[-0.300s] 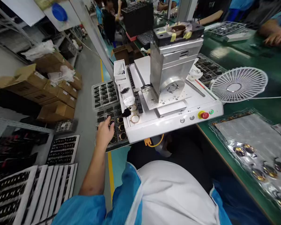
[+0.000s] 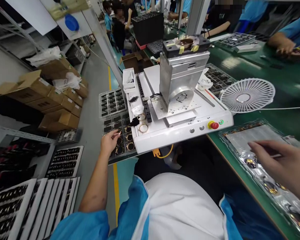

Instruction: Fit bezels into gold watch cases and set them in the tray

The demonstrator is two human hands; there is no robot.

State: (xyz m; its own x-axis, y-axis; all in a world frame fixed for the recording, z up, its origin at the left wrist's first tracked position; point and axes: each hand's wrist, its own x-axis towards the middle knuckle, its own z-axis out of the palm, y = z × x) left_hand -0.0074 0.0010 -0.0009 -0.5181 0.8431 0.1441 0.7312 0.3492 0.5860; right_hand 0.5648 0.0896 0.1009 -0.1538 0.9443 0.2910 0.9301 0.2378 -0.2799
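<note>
On the left, my left hand (image 2: 109,141) is over a clear compartment tray (image 2: 111,155) of round, gold-rimmed watch cases (image 2: 130,146). Its thumb and index finger are pinched together; what they hold, if anything, is too small to make out. My right hand (image 2: 281,163), slightly blurred, hovers over another clear plastic tray (image 2: 231,137) at the right. Its thumb and fingers are loosely curved with a gap between them, and nothing shows in them. Gold-and-black round parts (image 2: 250,162) lie in that tray, partly hidden by the hand.
Between my hands stands a white machine with a metal fixture (image 2: 182,78), a red emergency button (image 2: 214,125) and two loose gold rings (image 2: 143,126) on its left edge. A white fan (image 2: 247,95) is at its right. Cartons and stacked trays line the left; co-workers sit beyond.
My right hand has come into view from the right, over the right tray. My left hand's fingers have drawn together into a pinch, staying over the left tray. The view has shifted slightly.
</note>
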